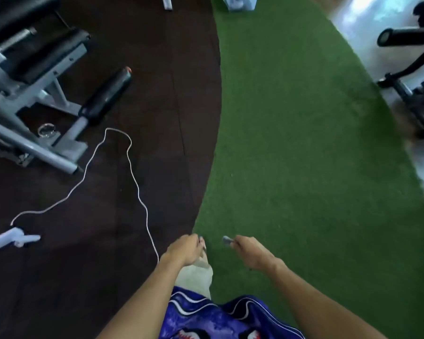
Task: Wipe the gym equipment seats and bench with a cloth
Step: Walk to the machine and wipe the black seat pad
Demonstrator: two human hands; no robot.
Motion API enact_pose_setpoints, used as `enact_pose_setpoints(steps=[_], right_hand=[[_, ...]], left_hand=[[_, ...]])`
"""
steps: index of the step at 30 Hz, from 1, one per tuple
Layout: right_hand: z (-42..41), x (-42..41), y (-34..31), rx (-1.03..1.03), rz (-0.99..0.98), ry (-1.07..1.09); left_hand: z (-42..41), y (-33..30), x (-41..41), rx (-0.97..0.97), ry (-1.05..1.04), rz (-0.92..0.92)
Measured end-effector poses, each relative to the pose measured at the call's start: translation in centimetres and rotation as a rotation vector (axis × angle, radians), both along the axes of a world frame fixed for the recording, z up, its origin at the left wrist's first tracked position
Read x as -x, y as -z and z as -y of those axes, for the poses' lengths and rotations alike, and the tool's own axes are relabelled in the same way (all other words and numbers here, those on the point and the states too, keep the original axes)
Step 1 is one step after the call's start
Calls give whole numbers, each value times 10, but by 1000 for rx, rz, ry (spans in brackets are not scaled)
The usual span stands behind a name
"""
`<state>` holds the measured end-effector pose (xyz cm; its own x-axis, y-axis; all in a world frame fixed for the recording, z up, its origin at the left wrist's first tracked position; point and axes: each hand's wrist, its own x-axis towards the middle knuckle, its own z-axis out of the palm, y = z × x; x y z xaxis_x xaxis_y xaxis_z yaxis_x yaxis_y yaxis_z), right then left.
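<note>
1. The left hand (185, 249) grips a pale cloth (197, 277) that hangs below it, near centre.
2. The right hand (251, 252) is curled, pinching a small grey item (227, 239).
3. A grey bench (32, 77) with black pads stands far left on the dark mat (145, 94).
4. A white cord (132, 167) trails across the mat between the bench and the hands.
5. Green turf (291, 143) lies right; a black machine (414, 69) stands far right.

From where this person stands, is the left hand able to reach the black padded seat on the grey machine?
Probably not yet. The left hand, holding a pale cloth, is low by the body; the black padded seat lies well off across open dark floor. Nothing blocks the way.
</note>
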<state>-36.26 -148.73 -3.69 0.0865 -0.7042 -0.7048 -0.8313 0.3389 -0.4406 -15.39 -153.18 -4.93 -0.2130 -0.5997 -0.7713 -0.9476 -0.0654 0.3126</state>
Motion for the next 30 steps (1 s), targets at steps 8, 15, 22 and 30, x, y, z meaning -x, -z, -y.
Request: enact_pose_setpoints(steps=[8, 15, 22, 30], right_hand=[[250, 0, -24, 45, 45, 51], [496, 13, -19, 71, 63, 20], [734, 19, -35, 91, 80, -5], [987, -23, -18, 117, 69, -108]], left_hand=[[231, -22, 0, -52, -105, -26], [462, -16, 17, -33, -217, -47], [686, -36, 27, -22, -415, -142], [930, -24, -6, -13, -436, -155]])
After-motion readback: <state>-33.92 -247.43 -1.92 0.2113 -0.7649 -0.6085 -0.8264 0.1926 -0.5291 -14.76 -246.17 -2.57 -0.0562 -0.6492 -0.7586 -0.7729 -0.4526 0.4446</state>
